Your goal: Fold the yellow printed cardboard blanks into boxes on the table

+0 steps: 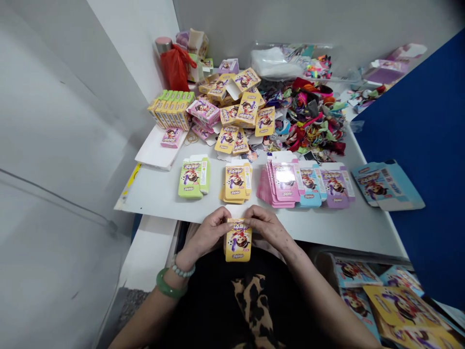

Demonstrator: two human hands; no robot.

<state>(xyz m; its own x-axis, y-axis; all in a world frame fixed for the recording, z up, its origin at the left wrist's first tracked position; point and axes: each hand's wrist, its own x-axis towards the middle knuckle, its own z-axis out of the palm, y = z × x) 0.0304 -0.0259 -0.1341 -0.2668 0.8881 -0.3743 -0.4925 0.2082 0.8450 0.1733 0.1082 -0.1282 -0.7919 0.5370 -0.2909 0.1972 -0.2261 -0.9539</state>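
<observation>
A yellow cardboard box [238,245] with a cartoon girl on its face is between my hands, close to my body at the table's front edge. Its white inner flap stands up at the top. My left hand [214,228] pinches the upper left corner with thumb and fingers. At the upper right corner, my right hand [267,225] grips it the same way. Just beyond lie flat stacks of yellow boxes [235,182], green boxes [193,177], pink boxes [285,182], blue boxes [310,184] and purple boxes [334,186].
Filled-looking yellow boxes [249,109] are heaped at the back. Beside them spreads a pile of colourful small accessories [312,116]. A row of upright boxes [170,110] and a red plastic bag [176,67] stand at the left. Flattened cartons [403,305] fill a container at lower right.
</observation>
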